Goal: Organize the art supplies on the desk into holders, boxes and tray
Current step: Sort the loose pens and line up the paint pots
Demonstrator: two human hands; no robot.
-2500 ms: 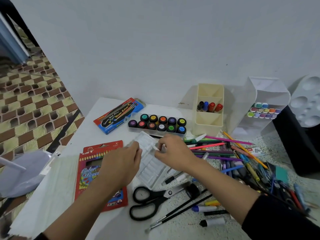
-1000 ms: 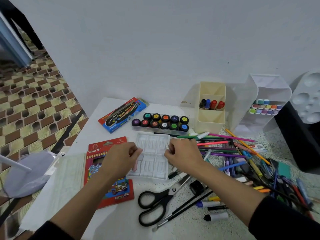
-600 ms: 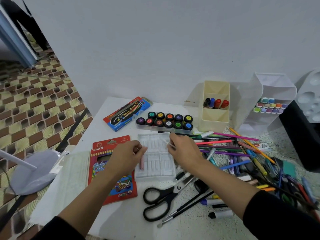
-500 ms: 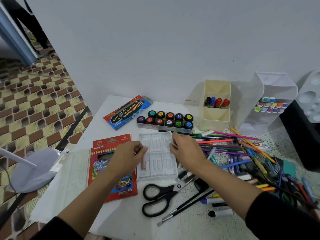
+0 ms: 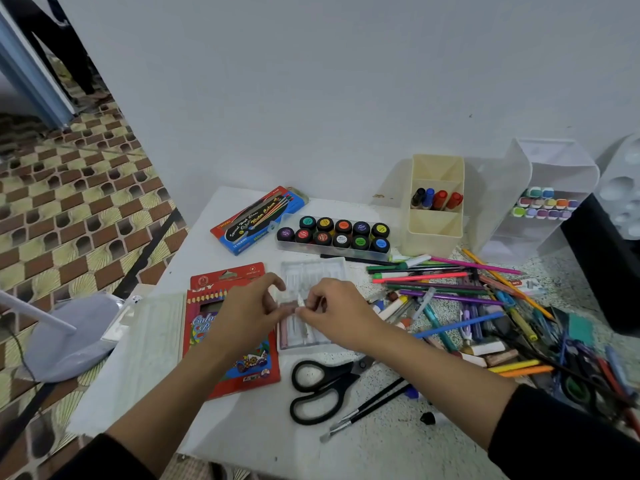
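A clear plastic tray (image 5: 313,273) lies on the white desk, with a pinkish chalk stick (image 5: 284,332) in its left slot. My right hand (image 5: 341,318) pinches a short white chalk stick (image 5: 300,302) just above the tray's middle. My left hand (image 5: 247,315) hovers at the tray's left edge, its thumb and forefinger curved apart in a C close to the white stick, with nothing between them. The near half of the tray is hidden by both hands.
Black scissors (image 5: 322,386) and brushes (image 5: 367,407) lie in front of the tray. Right of it sprawls a pile of pens and pencils (image 5: 467,299). Behind stand paint pots (image 5: 337,233), a cream holder (image 5: 435,206) and a clear marker holder (image 5: 543,202). A red pencil box (image 5: 239,362) lies left.
The tray was turned and laid flat. My left hand has let go of its edge and lifted; my right hand now holds a white stick over the tray.
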